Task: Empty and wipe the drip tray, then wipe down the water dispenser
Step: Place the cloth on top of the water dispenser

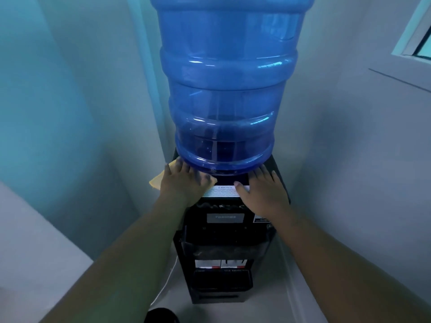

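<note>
A black water dispenser (222, 231) stands in a corner with a large blue bottle (227, 89) on top. My left hand (184, 180) lies flat on a yellow cloth (156, 180), pressing it onto the dispenser's top left, beside the bottle's base. My right hand (262, 186) rests flat with fingers spread on the top right of the dispenser, its thumb on a white label (222, 191). Low on the front sits the black drip tray (221, 279), under the taps.
Pale walls close in on both sides of the dispenser. A window frame (417, 31) is at the upper right. A white cord (166, 283) runs down the dispenser's left side to the grey floor. A dark object (161, 315) shows at the bottom edge.
</note>
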`<state>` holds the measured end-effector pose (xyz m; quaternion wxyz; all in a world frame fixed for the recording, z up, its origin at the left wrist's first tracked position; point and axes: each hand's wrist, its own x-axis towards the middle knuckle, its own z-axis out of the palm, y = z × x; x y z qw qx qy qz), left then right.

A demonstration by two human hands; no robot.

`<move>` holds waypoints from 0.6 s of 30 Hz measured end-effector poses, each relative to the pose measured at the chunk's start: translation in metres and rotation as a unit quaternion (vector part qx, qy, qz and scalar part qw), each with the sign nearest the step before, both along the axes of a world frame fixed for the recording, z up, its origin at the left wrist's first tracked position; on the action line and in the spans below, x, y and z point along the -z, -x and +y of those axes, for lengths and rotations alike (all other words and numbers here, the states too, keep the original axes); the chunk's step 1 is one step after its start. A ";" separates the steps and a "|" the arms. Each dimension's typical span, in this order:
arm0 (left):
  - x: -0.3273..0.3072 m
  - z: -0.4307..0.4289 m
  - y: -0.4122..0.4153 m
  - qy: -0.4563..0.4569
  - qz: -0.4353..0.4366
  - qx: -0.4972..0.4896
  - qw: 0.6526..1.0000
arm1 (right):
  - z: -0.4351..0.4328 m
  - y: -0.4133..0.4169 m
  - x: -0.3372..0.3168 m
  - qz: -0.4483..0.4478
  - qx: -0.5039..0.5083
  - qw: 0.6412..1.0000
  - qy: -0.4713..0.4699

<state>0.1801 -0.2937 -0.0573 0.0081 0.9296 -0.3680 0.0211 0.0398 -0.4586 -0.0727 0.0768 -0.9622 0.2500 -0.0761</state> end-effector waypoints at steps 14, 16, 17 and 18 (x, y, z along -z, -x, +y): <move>0.018 0.016 0.016 0.058 -0.006 -0.013 0.998 | 0.002 0.001 0.004 -0.003 -0.006 1.000 0.020; 0.020 0.017 0.015 0.062 -0.014 -0.007 0.998 | 0.004 0.000 0.005 -0.003 0.000 1.000 0.031; 0.020 0.016 0.015 0.063 -0.018 -0.002 0.998 | 0.003 0.000 0.005 -0.002 0.002 0.999 0.036; 0.021 0.016 0.014 0.064 -0.022 0.000 0.998 | 0.003 0.000 0.006 -0.002 0.004 0.999 0.042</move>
